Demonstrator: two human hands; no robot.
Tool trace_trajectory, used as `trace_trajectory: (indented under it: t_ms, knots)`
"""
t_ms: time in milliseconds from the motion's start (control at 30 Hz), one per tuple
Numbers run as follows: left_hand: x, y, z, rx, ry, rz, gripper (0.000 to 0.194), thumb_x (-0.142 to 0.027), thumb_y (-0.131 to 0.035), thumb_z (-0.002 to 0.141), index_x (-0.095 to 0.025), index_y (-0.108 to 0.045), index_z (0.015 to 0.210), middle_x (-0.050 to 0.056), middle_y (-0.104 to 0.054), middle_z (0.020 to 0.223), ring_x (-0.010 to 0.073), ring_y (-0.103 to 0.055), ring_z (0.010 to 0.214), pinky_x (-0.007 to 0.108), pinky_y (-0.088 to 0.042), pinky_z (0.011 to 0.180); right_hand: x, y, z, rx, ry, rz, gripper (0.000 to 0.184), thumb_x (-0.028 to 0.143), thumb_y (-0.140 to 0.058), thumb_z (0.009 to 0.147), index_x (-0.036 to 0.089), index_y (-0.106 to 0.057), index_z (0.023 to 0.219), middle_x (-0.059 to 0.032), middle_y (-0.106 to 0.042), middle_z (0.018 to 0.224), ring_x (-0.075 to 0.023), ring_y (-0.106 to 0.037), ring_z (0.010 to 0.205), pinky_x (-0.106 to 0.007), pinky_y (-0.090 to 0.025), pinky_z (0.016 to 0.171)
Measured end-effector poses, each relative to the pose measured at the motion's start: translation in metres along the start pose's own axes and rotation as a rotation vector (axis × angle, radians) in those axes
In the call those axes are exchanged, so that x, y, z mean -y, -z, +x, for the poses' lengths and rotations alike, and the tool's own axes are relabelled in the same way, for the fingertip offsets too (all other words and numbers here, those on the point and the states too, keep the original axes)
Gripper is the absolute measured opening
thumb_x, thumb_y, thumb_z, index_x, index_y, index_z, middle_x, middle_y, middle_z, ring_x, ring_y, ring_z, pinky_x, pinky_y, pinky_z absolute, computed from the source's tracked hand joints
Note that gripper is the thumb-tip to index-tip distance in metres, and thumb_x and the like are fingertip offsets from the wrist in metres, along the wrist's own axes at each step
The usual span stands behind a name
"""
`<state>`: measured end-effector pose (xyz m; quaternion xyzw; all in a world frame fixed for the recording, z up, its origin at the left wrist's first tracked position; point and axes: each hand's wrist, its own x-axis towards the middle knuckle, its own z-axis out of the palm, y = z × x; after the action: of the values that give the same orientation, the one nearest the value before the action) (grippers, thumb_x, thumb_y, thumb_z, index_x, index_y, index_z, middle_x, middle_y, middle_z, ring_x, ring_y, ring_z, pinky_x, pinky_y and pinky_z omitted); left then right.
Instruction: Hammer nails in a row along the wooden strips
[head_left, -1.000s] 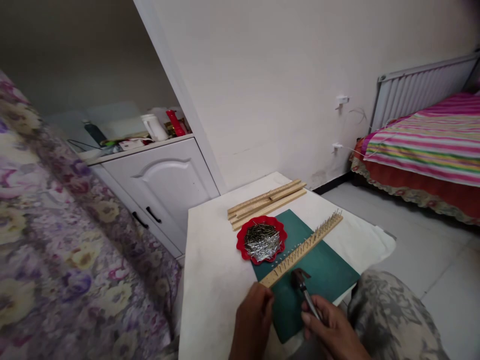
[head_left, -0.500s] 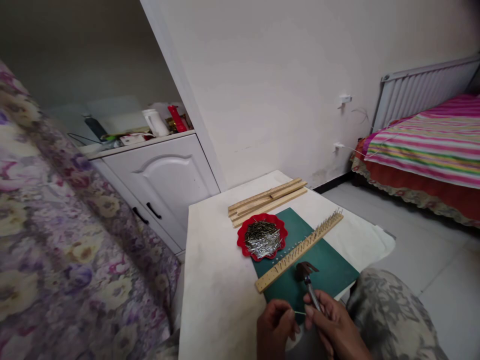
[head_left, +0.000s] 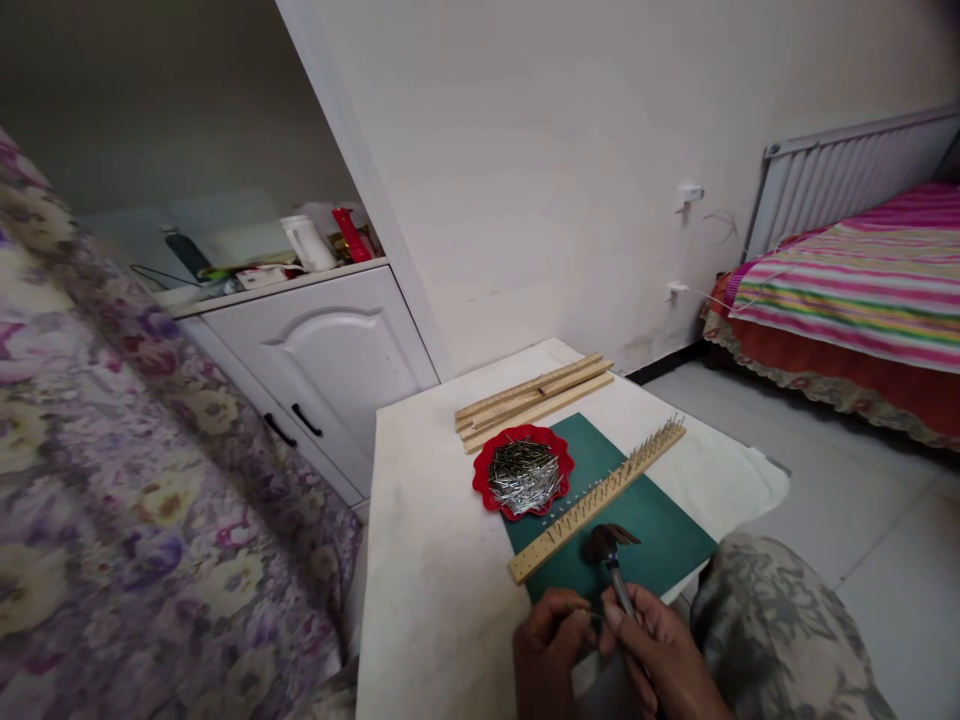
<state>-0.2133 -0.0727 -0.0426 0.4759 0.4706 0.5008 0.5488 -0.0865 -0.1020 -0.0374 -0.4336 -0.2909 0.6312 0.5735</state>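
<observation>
My right hand [head_left: 656,648] is closed around the handle of a claw hammer [head_left: 604,545], its dark head pointing away from me over the green mat [head_left: 670,525]. Close beside it, my left hand [head_left: 551,640] is closed in a pinch near the mat's front edge. Between the fingertips of both hands runs a thin nail-like piece [head_left: 589,613], partly hidden. Beyond the hammer, a wooden strip [head_left: 537,557] lies slantwise across the mat, with many nails standing in it and bare holes at its near end. A red scalloped bowl [head_left: 481,476] full of loose nails [head_left: 525,475] stands left of the strip.
Several wooden strips [head_left: 536,402] lie together at the back of the white table [head_left: 420,540]. A white cabinet [head_left: 337,370] and a floral curtain [head_left: 225,560] are on the left. My knee [head_left: 772,620] is right of the table, and a bed [head_left: 862,290] stands farther back.
My hands have come slightly closer together, and the thin piece between them shows less. The hammer has shifted a little to the left. Bowl and strip have not moved.
</observation>
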Motion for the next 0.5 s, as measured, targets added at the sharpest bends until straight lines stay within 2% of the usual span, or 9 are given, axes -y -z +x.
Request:
trace_trajectory:
  t_ms: [100, 233, 333, 500]
  knots:
    - [-0.023, 0.012, 0.018, -0.101, -0.104, 0.232, 0.017, -0.033, -0.063, 0.071, -0.016, -0.066, 0.074, 0.001, -0.062, 0.066, 0.015, -0.057, 0.066, 0.024, -0.046, 0.062, 0.004, 0.001, -0.001, -0.006, 0.002, -0.053, 0.041, 0.057, -0.059, 0.075, 0.017, -0.05, 0.081, 0.0034, -0.063, 0.058, 0.0014, -0.031, 0.022, -0.01, -0.024, 0.023]
    - [-0.042, 0.022, 0.047, -0.126, -0.287, 0.484, 0.019, -0.034, -0.056, 0.078, -0.017, -0.064, 0.075, 0.003, -0.064, 0.076, 0.0175, -0.059, 0.076, 0.026, -0.047, 0.07, 0.001, 0.001, -0.001, -0.044, 0.004, -0.08, 0.043, 0.059, -0.061, 0.072, 0.018, -0.05, 0.081, 0.0043, -0.062, 0.056, 0.001, -0.029, 0.021, -0.011, -0.02, 0.022]
    - [-0.04, 0.022, 0.06, -0.138, -0.342, 0.568, 0.021, -0.033, -0.052, 0.08, -0.017, -0.064, 0.075, 0.003, -0.063, 0.076, 0.0169, -0.059, 0.075, 0.026, -0.047, 0.07, -0.004, -0.001, -0.001, -0.048, 0.008, -0.099, 0.043, 0.06, -0.06, 0.071, 0.018, -0.05, 0.079, 0.0051, -0.06, 0.053, 0.0011, -0.027, 0.02, -0.011, -0.016, 0.022]
    - [-0.03, 0.021, 0.065, -0.127, -0.378, 0.611, 0.02, -0.031, -0.051, 0.081, -0.017, -0.064, 0.075, 0.003, -0.064, 0.077, 0.0168, -0.06, 0.075, 0.027, -0.047, 0.071, -0.009, 0.001, 0.001, -0.015, 0.013, -0.104, 0.042, 0.059, -0.058, 0.074, 0.019, -0.047, 0.081, 0.0052, -0.06, 0.055, 0.0014, -0.027, 0.02, -0.011, -0.018, 0.022]
